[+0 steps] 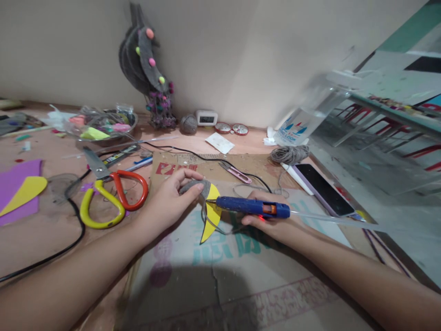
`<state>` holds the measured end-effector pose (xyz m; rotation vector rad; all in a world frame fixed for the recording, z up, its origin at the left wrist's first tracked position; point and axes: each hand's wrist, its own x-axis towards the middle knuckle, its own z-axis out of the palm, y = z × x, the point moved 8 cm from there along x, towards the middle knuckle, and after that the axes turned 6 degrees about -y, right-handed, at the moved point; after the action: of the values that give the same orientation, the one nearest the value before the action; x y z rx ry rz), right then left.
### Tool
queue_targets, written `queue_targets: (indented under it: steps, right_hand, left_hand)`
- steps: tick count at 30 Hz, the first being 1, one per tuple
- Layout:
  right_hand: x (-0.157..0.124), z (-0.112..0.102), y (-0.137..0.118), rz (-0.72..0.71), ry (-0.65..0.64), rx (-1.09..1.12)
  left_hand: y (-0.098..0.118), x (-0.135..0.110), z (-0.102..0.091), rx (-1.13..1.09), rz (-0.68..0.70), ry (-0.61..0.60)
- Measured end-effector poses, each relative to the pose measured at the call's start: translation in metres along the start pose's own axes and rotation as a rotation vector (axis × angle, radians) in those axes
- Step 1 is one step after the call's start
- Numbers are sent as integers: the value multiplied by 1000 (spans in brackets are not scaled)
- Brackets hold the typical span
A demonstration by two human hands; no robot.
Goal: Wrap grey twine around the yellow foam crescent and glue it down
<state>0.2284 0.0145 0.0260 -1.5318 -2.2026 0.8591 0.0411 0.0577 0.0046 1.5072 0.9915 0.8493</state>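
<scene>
The yellow crescent piece [212,218] was in front of you, over the printed cardboard sheet [193,285], its pointed end directed down toward you and its upper end covered by wound grey yarn [206,187]. Your left hand [179,195] was pinched on that wrapped end, thumb on top. Your right hand [275,224], apart from the left, was closed around a blue hot-glue gun [241,205]; a red light showed on its underside, and a clear glue stick [327,219] protruded from the rear. The nozzle lay across the crescent near the edge of the winding; contact could not be determined. A loose strand of yarn looped below the gun. Beyond your hands, pink-handled thread snips [237,174] lay on the cardboard. To your left you had scissors [112,176] with one red and one yellow handle, and farther out a second yellow piece [31,191] on a purple sheet [17,172]. To your right were a phone [324,189] and a grey yarn skein [291,154]. Along the wall: a filled bowl [132,124], a grey crescent ornament with coloured balls [138,59], a yarn ball [189,124] and a white digital clock [206,118].
</scene>
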Motion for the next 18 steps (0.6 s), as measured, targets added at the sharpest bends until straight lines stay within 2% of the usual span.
queue_targets:
  steps: [18]
  right_hand:
    - [0, 0, 3, -19, 20, 32]
  left_hand:
    - [2, 0, 3, -46, -8, -39]
